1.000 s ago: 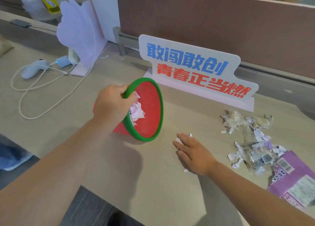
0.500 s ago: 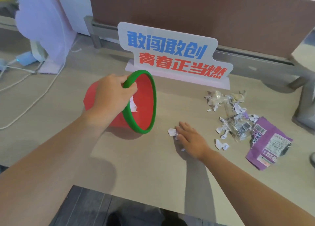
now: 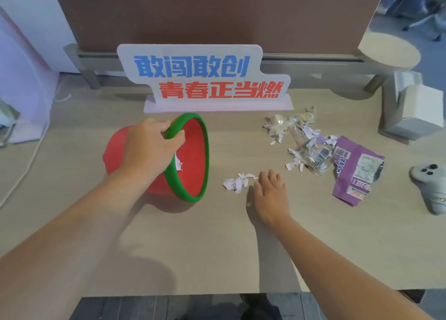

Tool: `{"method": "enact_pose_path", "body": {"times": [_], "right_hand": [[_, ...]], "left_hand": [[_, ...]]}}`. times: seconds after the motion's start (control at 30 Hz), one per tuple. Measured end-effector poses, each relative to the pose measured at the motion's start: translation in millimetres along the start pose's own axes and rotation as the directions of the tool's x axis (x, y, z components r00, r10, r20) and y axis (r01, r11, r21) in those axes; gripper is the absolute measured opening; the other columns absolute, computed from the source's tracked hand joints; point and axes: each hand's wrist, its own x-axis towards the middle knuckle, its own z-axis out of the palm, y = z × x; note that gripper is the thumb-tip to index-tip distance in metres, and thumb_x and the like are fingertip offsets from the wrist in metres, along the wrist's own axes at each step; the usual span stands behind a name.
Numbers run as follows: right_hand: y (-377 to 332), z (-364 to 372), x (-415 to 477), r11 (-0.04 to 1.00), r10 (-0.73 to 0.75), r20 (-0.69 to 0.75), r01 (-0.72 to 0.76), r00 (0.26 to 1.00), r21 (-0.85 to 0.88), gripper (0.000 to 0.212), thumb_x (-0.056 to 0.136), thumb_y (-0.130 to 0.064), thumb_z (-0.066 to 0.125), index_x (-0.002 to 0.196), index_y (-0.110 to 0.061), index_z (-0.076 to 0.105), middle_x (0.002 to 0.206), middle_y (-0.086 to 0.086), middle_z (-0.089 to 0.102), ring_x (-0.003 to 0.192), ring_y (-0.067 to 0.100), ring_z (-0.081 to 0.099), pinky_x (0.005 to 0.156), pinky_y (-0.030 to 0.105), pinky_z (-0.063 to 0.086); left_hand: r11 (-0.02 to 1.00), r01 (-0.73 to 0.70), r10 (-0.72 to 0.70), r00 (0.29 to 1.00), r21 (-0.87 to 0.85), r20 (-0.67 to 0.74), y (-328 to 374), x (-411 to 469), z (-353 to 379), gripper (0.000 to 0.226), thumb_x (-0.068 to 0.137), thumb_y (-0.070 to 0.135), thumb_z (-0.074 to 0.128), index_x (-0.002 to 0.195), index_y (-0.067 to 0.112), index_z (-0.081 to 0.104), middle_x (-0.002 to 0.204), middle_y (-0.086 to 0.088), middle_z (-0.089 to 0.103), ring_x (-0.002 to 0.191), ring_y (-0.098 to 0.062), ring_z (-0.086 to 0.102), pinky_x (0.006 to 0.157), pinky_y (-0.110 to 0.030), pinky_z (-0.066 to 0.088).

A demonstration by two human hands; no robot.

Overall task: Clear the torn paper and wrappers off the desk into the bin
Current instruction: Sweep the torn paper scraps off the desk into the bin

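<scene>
Left hand (image 3: 149,148) grasps the green rim of the tipped bin (image 3: 193,155); right hand (image 3: 270,191), released and flat on the desk (image 3: 217,247), touches paper scraps (image 3: 237,182); wrappers (image 3: 313,150) lie far right.

Bright, even light, soft shadows, slight blur, wide-angle bending at edges.

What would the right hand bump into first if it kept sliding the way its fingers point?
The right hand lies flat with its fingers pointing up and slightly left. Straight ahead the desk looks bare until the sign. The paper scraps sit just to its left.
</scene>
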Motion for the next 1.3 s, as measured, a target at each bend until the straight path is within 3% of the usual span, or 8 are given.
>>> {"method": "enact_pose_path", "body": {"times": [0.1, 0.23, 0.33, 0.57, 0.77, 0.9, 1.0, 1.3], "right_hand": [[-17.3, 6.7, -7.2, 0.993, -0.115, -0.013, 0.115, 0.993, 0.028, 0.062, 0.081, -0.051, 0.016, 0.125, -0.017, 0.044, 0.134, 0.004, 0.038, 0.121, 0.027, 0.035, 0.103, 0.042, 0.029], [-19.8, 4.3, -10.0, 0.979, -0.002, -0.221, 0.048, 0.975, 0.199, 0.044, 0.085, -0.042, 0.046, 0.121, -0.017, 0.048, 0.126, 0.007, 0.040, 0.110, 0.028, 0.040, 0.101, 0.039, 0.035], [-21.8, 12.5, -4.2, 0.995, -0.013, -0.223, 0.035, 0.975, 0.096, 0.059, 0.079, -0.054, 0.037, 0.124, -0.016, 0.043, 0.126, 0.004, 0.040, 0.116, 0.027, 0.038, 0.103, 0.044, 0.033], [-45.9, 34.1, 22.6, 0.992, -0.110, -0.274, 0.090, 0.955, -0.083, 0.037, 0.080, -0.045, 0.050, 0.100, -0.014, 0.052, 0.118, 0.008, 0.048, 0.116, 0.029, 0.038, 0.096, 0.036, 0.026], [-40.1, 39.8, 34.8, 0.939, -0.337, -0.261, 0.302, 0.905, -0.165, 0.027, 0.080, -0.018, 0.034, 0.078, -0.010, 0.060, 0.083, 0.013, 0.059, 0.067, 0.034, 0.053, 0.062, 0.037, 0.047], [-35.4, 28.2, 46.8, 0.897, -0.422, -0.197, 0.377, 0.885, -0.229, 0.011, 0.074, -0.019, 0.040, 0.070, -0.019, 0.050, 0.064, 0.002, 0.053, 0.051, 0.027, 0.051, 0.047, 0.024, 0.027], [-34.4, 23.9, 54.5, 0.840, -0.519, -0.173, 0.461, 0.837, -0.286, 0.015, 0.078, -0.029, 0.045, 0.066, -0.022, 0.050, 0.057, -0.002, 0.056, 0.048, 0.024, 0.055, 0.042, 0.022, 0.028], [-40.0, 21.9, 61.7, 0.831, -0.536, -0.207, 0.469, 0.818, -0.299, 0.042, 0.079, -0.027, 0.044, 0.039, -0.013, 0.044, 0.037, 0.002, 0.044, 0.029, 0.026, 0.042, 0.041, 0.018, 0.018]], "left_hand": [[1.000, -0.009, 0.009, 1.000, -0.001, 0.004, -2.5, 4.2, 1.6, 0.022, 0.083, 0.024, 0.065, 0.081, 0.005, 0.075, 0.055, 0.002, 0.048, 0.051, -0.009, 0.045, 0.054, -0.006, 0.034], [1.000, -0.024, 0.024, 1.000, -0.005, -0.001, -5.5, 7.2, -0.8, 0.020, 0.083, 0.026, 0.065, 0.081, 0.009, 0.075, 0.057, 0.003, 0.047, 0.054, -0.008, 0.046, 0.055, -0.007, 0.034], [1.000, -0.017, 0.017, 1.000, 0.018, -0.017, -10.0, 9.2, -3.9, 0.020, 0.083, 0.029, 0.065, 0.081, 0.012, 0.075, 0.059, 0.005, 0.046, 0.056, -0.006, 0.046, 0.055, -0.006, 0.034], [0.999, 0.007, -0.006, 1.000, 0.034, -0.016, -24.1, 12.5, -4.6, 0.021, 0.082, 0.030, 0.064, 0.083, 0.013, 0.075, 0.072, -0.009, 0.058, 0.066, -0.020, 0.055, 0.059, -0.010, 0.035], [0.999, 0.032, -0.031, 0.999, 0.017, -0.037, -30.6, 18.5, -2.1, 0.034, 0.076, 0.039, 0.057, 0.084, 0.010, 0.075, 0.074, -0.015, 0.062, 0.070, -0.027, 0.058, 0.069, -0.035, 0.041], [0.998, 0.051, -0.050, 0.998, 0.022, -0.036, -30.8, 17.0, -6.5, 0.027, 0.079, 0.036, 0.060, 0.081, 0.013, 0.074, 0.075, -0.014, 0.063, 0.072, -0.025, 0.059, 0.064, -0.023, 0.040], [0.997, 0.071, -0.069, 0.996, 0.033, -0.048, -29.9, 17.0, -9.6, 0.019, 0.081, 0.030, 0.064, 0.086, 0.017, 0.076, 0.077, -0.013, 0.064, 0.072, -0.024, 0.059, 0.063, -0.012, 0.037], [0.992, 0.120, -0.115, 0.986, 0.035, -0.121, -26.1, 19.9, -8.3, 0.018, 0.081, 0.031, 0.065, 0.088, 0.020, 0.077, 0.069, -0.011, 0.058, 0.067, -0.021, 0.055, 0.061, -0.020, 0.038]]}}
